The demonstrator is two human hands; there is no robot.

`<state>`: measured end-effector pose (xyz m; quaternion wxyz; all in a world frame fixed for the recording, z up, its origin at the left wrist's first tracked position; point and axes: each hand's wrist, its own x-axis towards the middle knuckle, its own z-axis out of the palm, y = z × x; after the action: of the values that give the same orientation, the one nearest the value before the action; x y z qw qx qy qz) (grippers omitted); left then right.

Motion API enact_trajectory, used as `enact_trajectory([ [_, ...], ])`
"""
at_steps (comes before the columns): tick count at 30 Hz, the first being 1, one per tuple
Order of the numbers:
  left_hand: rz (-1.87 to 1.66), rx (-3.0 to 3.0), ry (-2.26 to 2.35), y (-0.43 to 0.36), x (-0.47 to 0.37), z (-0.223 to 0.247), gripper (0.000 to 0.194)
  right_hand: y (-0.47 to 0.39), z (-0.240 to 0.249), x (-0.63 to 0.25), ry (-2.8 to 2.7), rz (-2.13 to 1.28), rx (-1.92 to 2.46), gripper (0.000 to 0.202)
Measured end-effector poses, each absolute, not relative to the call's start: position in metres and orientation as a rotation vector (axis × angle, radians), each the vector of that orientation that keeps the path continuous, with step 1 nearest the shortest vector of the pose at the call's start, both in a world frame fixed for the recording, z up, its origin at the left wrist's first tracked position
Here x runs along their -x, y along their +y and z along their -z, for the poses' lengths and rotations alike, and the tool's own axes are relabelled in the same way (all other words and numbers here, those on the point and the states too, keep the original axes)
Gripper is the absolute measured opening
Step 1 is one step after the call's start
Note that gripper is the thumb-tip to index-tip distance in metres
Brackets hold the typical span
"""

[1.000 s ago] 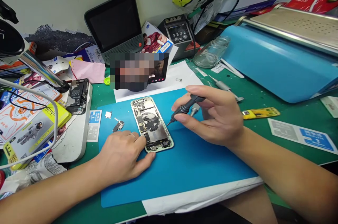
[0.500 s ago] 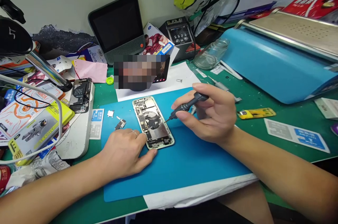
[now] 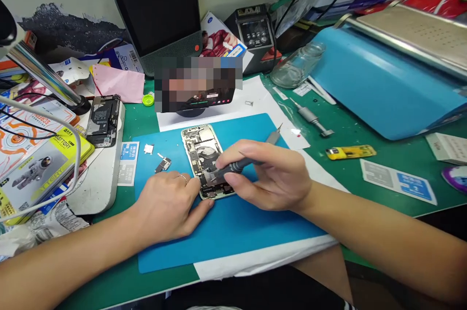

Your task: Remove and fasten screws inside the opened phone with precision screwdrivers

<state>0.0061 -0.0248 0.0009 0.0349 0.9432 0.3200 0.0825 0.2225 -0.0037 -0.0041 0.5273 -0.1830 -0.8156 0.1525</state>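
An opened phone point(image 3: 207, 152) with bare inner parts lies on the blue mat point(image 3: 241, 237). My left hand point(image 3: 166, 203), fingers curled, grips its lower left corner, thumb along the bottom edge. Over the phone's lower right, my right hand point(image 3: 270, 173) is closed on a dark screwdriver point(image 3: 237, 165), somewhat blurred; its thick dark end is above the phone. A grey pointed tool end point(image 3: 273, 136) sticks out beyond the fingers; whether it belongs to the same tool I cannot tell. Left of the phone lie a small metal plate point(image 3: 149, 148) and a small dark part point(image 3: 163, 164).
Another opened phone point(image 3: 103, 120) rests on a white stand point(image 3: 113, 178) beside stacked boxes point(image 3: 40, 164). Behind the mat are a propped screen point(image 3: 219, 96), a smart display point(image 3: 156, 8) and a glass jar point(image 3: 297, 64). A yellow tool point(image 3: 350, 152) lies at right.
My right hand has moved left and down over the phone, and the screwdriver has turned in its fingers. My left hand stays on the phone. The view has shifted slightly.
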Motion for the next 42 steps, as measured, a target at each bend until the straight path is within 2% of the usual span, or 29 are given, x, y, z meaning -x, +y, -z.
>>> enact_trajectory([
  [5, -0.259, -2.908, 1.016, -0.025, -0.006, -0.001, 0.042, -0.007, 0.002, -0.233, -1.975, -0.43, 0.472, 0.065],
  [10, -0.275, -2.935, 0.965, -0.025, -0.005, -0.002, 0.041, -0.008, -0.007, -0.235, -2.081, -0.466, 0.59, 0.026],
  [12, -0.271, -2.931, 0.953, -0.025, -0.004, -0.002, 0.039, -0.007, -0.005, -0.235, -2.114, -0.452, 0.588, 0.018],
  [25, -0.228, -2.905, 0.954, -0.024, -0.005, -0.003, 0.037, -0.001, 0.006, -0.231, -2.058, -0.32, 0.478, 0.053],
  [34, -0.248, -2.915, 0.951, -0.023, -0.004, -0.002, 0.036, 0.003, -0.003, -0.235, -2.125, -0.294, 0.37, 0.041],
  [42, -0.241, -2.886, 0.952, -0.024, -0.004, -0.002, 0.035, 0.001, -0.01, -0.232, -2.161, -0.28, 0.341, 0.043],
])
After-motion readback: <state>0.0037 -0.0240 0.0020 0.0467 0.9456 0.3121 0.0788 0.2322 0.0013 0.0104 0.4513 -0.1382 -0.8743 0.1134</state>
